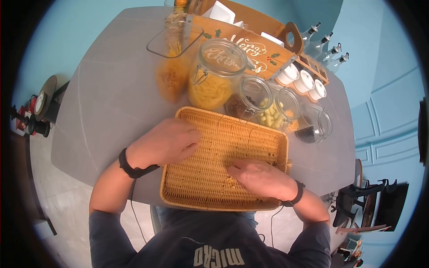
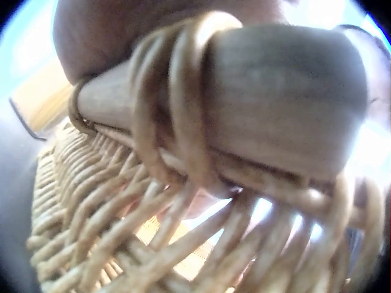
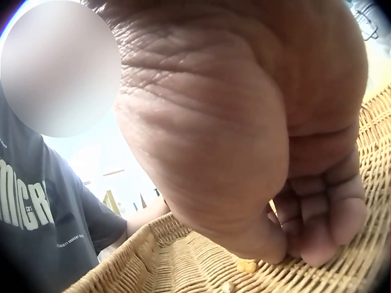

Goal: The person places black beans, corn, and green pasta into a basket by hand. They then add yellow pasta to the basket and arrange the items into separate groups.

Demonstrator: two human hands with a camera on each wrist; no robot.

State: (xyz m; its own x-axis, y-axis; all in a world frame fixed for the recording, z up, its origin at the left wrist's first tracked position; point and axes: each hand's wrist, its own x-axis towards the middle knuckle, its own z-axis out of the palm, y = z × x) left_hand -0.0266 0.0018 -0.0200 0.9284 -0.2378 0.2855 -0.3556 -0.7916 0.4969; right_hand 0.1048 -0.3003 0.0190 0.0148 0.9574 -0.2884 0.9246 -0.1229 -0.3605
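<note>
A rectangular wicker basket (image 1: 210, 147) lies in front of the person at the table's near edge. Over its left side reaches the left hand (image 1: 167, 140), its fingers bent loosely downward inside the rim. A wooden bar (image 2: 281, 104) bound with wicker shows close up in the left wrist view, below that arm. Inside the basket, the right hand (image 1: 259, 178) is low over the woven floor, fingers curled and thumb tip close to them. Small yellow kernels (image 3: 246, 266) lie beside the thumb. I cannot tell whether any kernel is between those fingers.
Beyond the basket stand glass jars: a big one of yellow pasta (image 1: 208, 91), one with dark contents (image 1: 241, 105), one with pale green pieces (image 1: 270, 116), and a tilted one (image 1: 313, 127). A wooden crate (image 1: 241, 38), white cups (image 1: 306, 81) and glass bottles (image 1: 328, 53) stand farther back.
</note>
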